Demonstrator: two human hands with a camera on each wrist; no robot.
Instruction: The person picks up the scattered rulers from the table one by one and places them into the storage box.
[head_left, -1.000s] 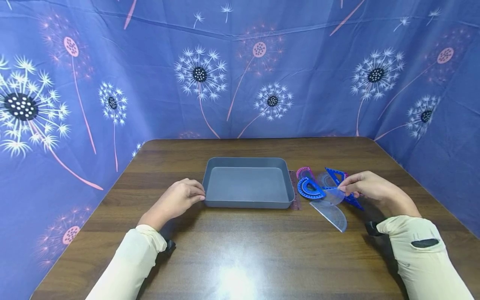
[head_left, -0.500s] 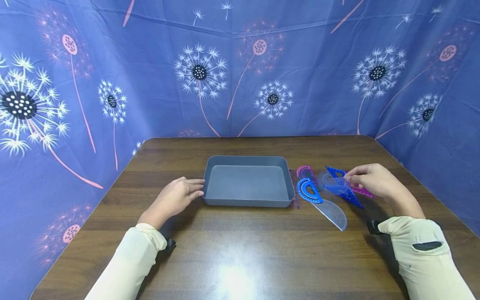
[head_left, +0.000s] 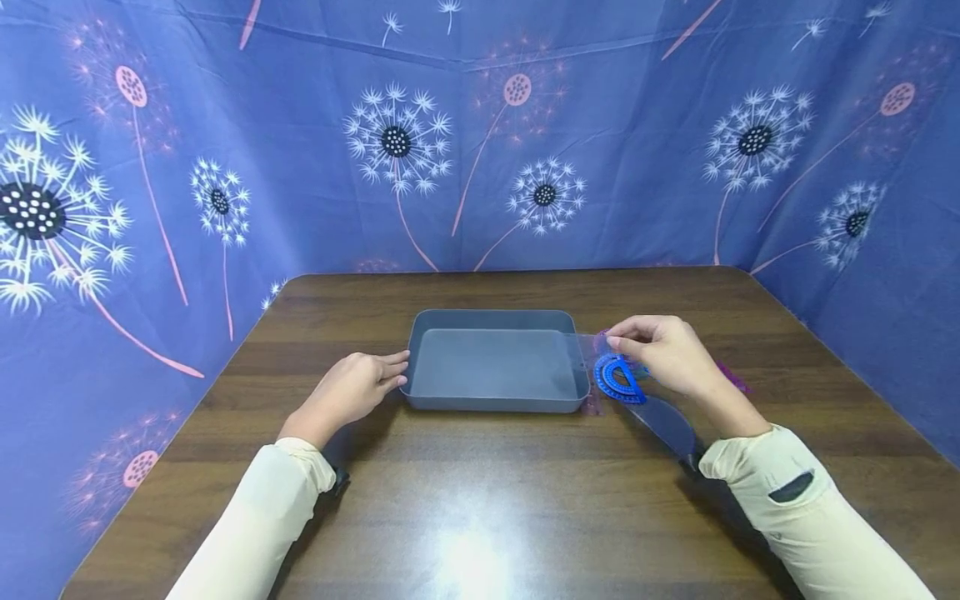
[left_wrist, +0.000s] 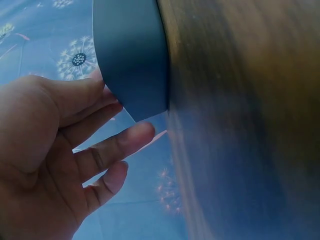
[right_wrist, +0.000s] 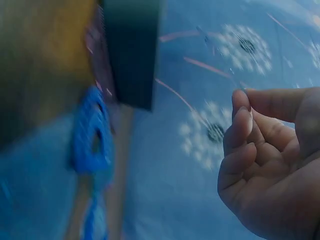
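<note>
My right hand (head_left: 663,350) pinches a clear triangular plastic piece, seemingly a set square (head_left: 579,343), over the right rim of the grey tray (head_left: 495,405). In the right wrist view, thumb and index finger meet, but the clear piece hardly shows there. At the tray's left wall my left hand (head_left: 351,390) touches with its fingertips; the left wrist view shows the thumb at the tray's edge and the other fingers fairly straight. Below the right hand lie a blue protractor (head_left: 617,379) and a clear protractor (head_left: 663,423).
A dusky pink ruler (head_left: 592,406) lies along the tray's right side, partly covered. Pink plastic (head_left: 731,377) shows past the right wrist; other drawing pieces are mostly hidden. The brown wooden table (head_left: 450,475) ends at a blue dandelion-print cloth (head_left: 450,208).
My right hand has lifted the clear set square from the pile and carried it left to the tray's rim. The blue protractor shifted slightly. My left hand has stayed at the tray.
</note>
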